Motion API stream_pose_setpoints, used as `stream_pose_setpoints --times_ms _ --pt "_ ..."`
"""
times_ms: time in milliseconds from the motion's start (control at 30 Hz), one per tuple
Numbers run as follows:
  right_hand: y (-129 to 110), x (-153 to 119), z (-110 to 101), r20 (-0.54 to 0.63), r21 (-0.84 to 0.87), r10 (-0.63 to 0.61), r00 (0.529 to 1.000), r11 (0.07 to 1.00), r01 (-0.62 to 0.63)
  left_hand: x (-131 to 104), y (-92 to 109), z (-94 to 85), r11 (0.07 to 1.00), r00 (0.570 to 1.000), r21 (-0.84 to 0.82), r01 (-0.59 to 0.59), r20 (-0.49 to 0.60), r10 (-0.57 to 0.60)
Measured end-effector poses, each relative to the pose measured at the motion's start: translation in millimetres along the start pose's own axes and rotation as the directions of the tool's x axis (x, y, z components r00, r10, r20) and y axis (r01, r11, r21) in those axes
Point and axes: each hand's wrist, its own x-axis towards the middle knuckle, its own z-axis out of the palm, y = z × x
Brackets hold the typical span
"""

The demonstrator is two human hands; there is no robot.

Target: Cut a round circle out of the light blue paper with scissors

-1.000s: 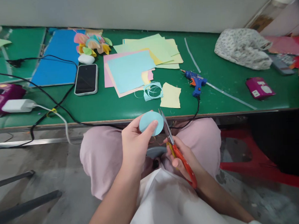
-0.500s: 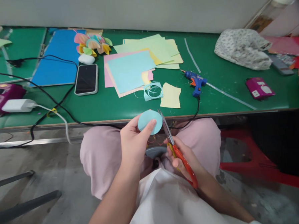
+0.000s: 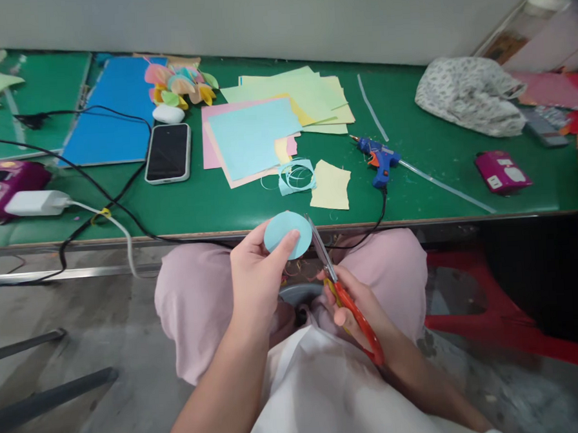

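Observation:
A round disc of light blue paper (image 3: 276, 235) is pinched in my left hand (image 3: 256, 265), with the thumb flat across its face. My right hand (image 3: 354, 300) holds a pair of scissors (image 3: 359, 319) with red and yellow handles. Their blades point up and away from me, the tips just right of the disc's edge. Whether the blades touch the paper I cannot tell. Past both hands, curled blue paper trimmings (image 3: 296, 176) and a cream paper piece (image 3: 332, 185) lie near the table's front edge.
On the green table (image 3: 441, 170) lie stacked coloured sheets (image 3: 248, 134), a phone (image 3: 168, 153), and a blue glue gun (image 3: 380, 159) with its cord over the edge. Paper petals (image 3: 180, 83) sit behind the phone. Black cables (image 3: 80, 172) run at left. Below my hands is a grey bin (image 3: 300, 293).
The blue disc and my left hand have shifted very slightly left. The scissors stay in my right hand, almost unmoved.

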Motion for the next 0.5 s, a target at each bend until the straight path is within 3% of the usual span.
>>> stream_pose_setpoints --times_ms 500 --pt "-2.3 -2.2 0.5 -0.028 -0.033 0.002 1.0 0.999 -0.003 0.2 1.3 -0.6 0.999 1.0 -0.03 0.014 -0.001 -0.015"
